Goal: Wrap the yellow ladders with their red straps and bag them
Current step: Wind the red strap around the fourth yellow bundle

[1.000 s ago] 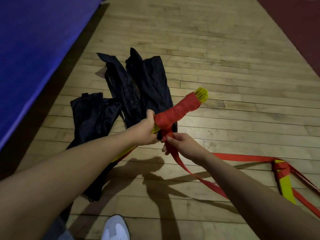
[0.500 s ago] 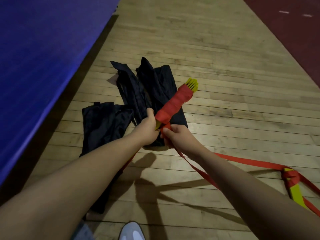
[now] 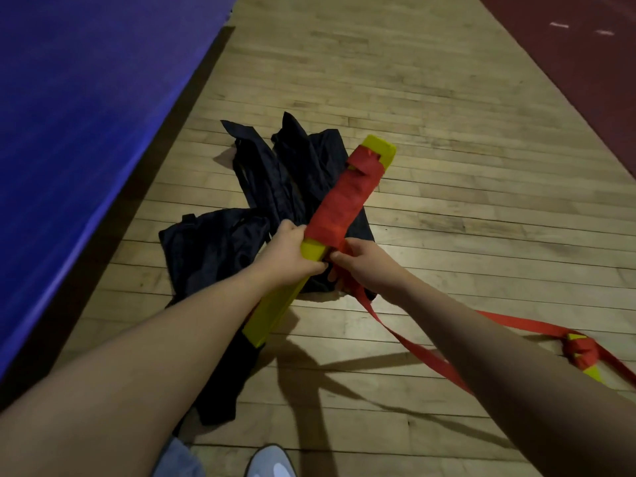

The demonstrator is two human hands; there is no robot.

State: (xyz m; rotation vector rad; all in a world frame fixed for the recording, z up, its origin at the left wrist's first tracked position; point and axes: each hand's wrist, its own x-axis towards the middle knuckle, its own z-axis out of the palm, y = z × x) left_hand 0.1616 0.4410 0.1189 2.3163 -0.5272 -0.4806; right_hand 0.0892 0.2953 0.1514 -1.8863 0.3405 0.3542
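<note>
Ladder (image 3: 275, 306): your left hand (image 3: 288, 254) grips it.
Strap (image 3: 339, 201): your right hand (image 3: 364, 266) pinches it; keep each turn taut.

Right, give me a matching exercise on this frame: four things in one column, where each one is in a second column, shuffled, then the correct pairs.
Things
1. yellow ladder bundle
2. black bags
3. blue mat
4. loose red strap

Places
A. along the left edge of the wooden floor
B. trailing from the right hand across the floor to the right
C. gripped in the left hand, half wrapped in red
D. lying flat on the floor under the hands

Pairs: 1-C, 2-D, 3-A, 4-B
</note>
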